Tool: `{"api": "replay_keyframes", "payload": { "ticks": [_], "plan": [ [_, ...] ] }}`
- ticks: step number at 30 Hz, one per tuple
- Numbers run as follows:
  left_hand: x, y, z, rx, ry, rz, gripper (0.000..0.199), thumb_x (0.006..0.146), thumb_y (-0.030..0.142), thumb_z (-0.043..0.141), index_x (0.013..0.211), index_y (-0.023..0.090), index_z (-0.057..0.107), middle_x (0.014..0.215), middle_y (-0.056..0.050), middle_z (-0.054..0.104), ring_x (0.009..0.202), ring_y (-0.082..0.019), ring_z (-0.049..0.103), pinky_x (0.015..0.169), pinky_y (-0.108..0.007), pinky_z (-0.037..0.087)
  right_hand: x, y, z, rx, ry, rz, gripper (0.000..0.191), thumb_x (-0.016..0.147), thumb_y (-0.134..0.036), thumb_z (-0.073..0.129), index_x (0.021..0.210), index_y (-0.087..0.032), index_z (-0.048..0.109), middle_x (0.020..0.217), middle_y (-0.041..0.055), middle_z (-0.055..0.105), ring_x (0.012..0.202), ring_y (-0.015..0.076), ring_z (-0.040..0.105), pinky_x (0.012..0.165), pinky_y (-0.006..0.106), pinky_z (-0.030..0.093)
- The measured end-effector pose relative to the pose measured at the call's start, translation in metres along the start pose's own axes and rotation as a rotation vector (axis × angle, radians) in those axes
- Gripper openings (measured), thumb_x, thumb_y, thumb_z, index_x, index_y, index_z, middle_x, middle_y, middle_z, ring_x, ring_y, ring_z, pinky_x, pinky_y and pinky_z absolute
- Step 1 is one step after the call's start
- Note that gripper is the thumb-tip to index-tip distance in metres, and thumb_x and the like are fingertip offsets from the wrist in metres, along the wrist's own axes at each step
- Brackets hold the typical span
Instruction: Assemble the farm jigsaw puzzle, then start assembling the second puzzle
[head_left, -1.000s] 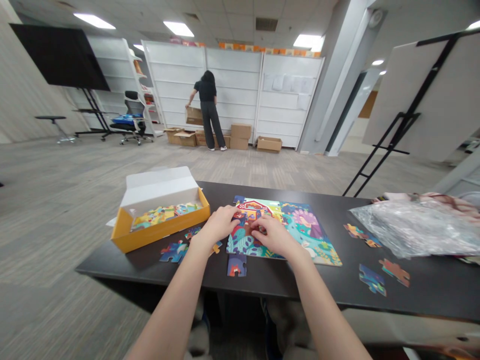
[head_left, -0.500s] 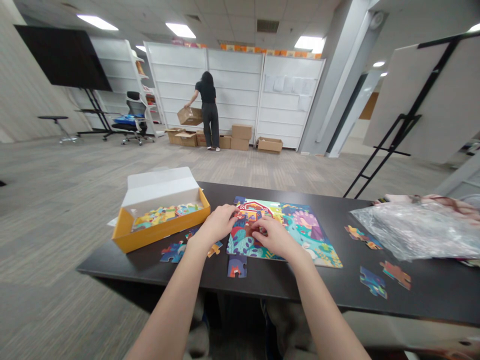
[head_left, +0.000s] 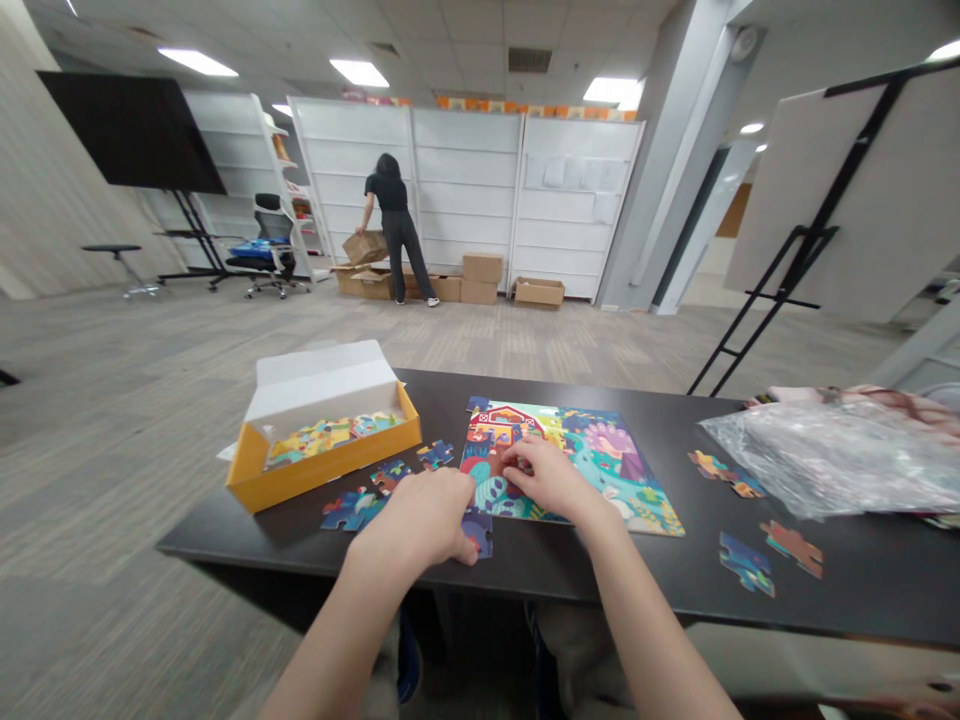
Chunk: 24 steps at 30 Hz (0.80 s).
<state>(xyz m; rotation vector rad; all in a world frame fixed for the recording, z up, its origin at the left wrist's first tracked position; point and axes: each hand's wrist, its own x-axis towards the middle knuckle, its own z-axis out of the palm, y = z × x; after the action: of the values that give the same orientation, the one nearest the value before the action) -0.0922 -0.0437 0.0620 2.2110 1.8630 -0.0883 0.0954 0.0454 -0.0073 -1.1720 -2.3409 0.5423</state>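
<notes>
While a person leans over the dark worktop [head_left: 645, 570], a partly built jigsaw puzzle [head_left: 592, 470] lies flat in front of them, a farm scene with a red barn at its far left corner. The right hand [head_left: 544, 478] rests on the puzzle near the barn, its fingers [head_left: 517, 455] bunched and pressing down; I can't tell whether they hold a piece. The left hand [head_left: 409, 525] sits lower, at the puzzle's near edge, with its fingers [head_left: 466, 548] curled down over a dark blue loose piece [head_left: 480, 535] on the worktop. They touch it, but whether they grip it I can't tell.

Just left of that hand, more loose pieces [head_left: 352, 510] lie scattered beside an open yellow box [head_left: 322, 470] with a white lid, and the box holds a heap of further pieces. Off to the right, a few other pieces [head_left: 745, 562] lie near a crumpled plastic bag [head_left: 817, 460].

Well beyond the worktop, a co-worker [head_left: 394, 225] bends towards a cardboard box [head_left: 365, 247] in front of white shelves [head_left: 465, 200], with more boxes [head_left: 480, 280] stacked on the floor.
</notes>
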Motion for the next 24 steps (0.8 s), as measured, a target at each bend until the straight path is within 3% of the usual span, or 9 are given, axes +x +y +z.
{"api": "replay_keyframes", "payload": {
  "ticks": [5,16,24],
  "plan": [
    [-0.003,0.005,0.001,0.061,-0.001,0.003,0.036,0.059,0.03,0.088,0.089,0.021,0.069,0.104,-0.012,0.074,0.097,-0.035,0.071,0.078,-0.036,0.051,0.0,0.0,0.0,0.01,0.001,0.006,0.01,0.085,-0.014,0.066,0.09,-0.019,0.072,0.094,0.0049,0.065,0.087,0.0171,0.059,0.081,0.03,0.043],
    [0.001,-0.019,0.012,-0.099,0.03,0.108,0.036,0.062,0.034,0.084,0.09,0.024,0.064,0.098,-0.005,0.071,0.091,-0.029,0.068,0.069,-0.03,0.045,0.002,0.005,0.003,0.002,-0.01,-0.006,0.01,0.083,-0.013,0.064,0.088,-0.019,0.071,0.091,0.0039,0.062,0.083,0.0159,0.058,0.077,0.028,0.043],
    [0.009,-0.033,0.009,-0.46,-0.004,0.322,0.007,0.082,0.021,0.062,0.088,0.024,0.06,0.074,0.003,0.066,0.073,-0.017,0.064,0.063,-0.023,0.044,0.002,0.001,0.001,0.011,0.009,-0.007,0.009,0.084,-0.013,0.065,0.087,-0.019,0.071,0.091,0.0041,0.063,0.083,0.016,0.058,0.079,0.029,0.044]
  ]
}}
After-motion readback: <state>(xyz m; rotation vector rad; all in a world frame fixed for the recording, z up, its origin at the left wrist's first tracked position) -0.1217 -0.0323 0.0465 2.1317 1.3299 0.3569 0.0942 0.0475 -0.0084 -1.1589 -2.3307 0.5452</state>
